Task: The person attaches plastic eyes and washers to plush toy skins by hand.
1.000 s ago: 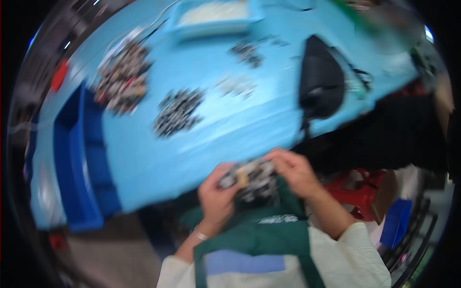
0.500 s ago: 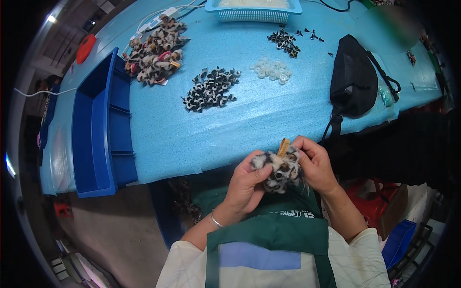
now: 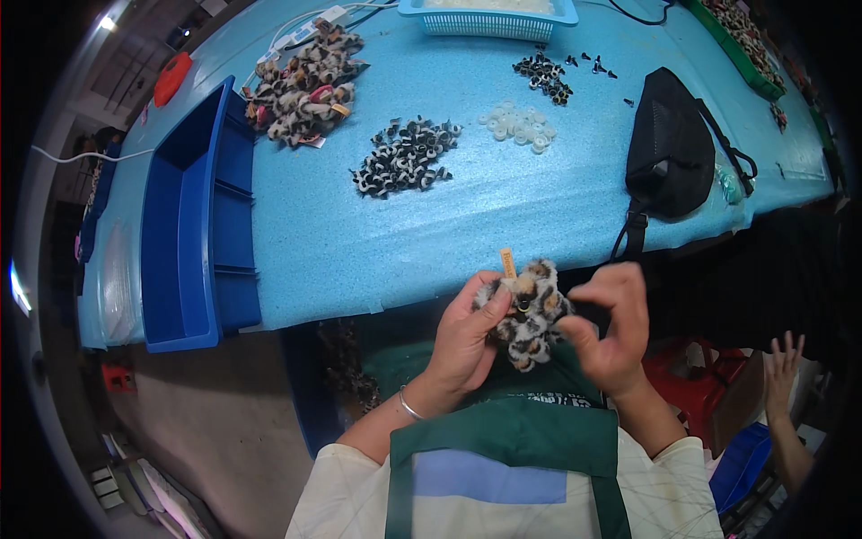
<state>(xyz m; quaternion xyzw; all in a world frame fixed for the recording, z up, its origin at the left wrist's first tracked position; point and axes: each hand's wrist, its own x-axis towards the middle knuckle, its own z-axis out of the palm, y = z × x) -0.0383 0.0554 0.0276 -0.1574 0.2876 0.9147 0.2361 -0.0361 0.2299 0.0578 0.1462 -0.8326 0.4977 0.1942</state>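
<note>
My left hand is closed on a small furry plush piece with black, tan and white spots. The thumb presses on its front, beside a round dark eye with a pale rim. A tan ribbon tag sticks up from the top of the plush. Just to its right, my right hand is open, its fingers curved and the thumb held apart, with nothing seen between them. Both hands are over my lap, in front of the table's near edge.
The blue table holds a spotted plush pile, black-and-white small parts, clear washers, black pegs, a blue divided bin, a light-blue basket and a black bag. Another person's hand shows at right.
My right hand has let go of the plush and moved right, its fingers opening. The left hand keeps hold of the plush, now turned slightly. Another person's raised hand has appeared at right.
</note>
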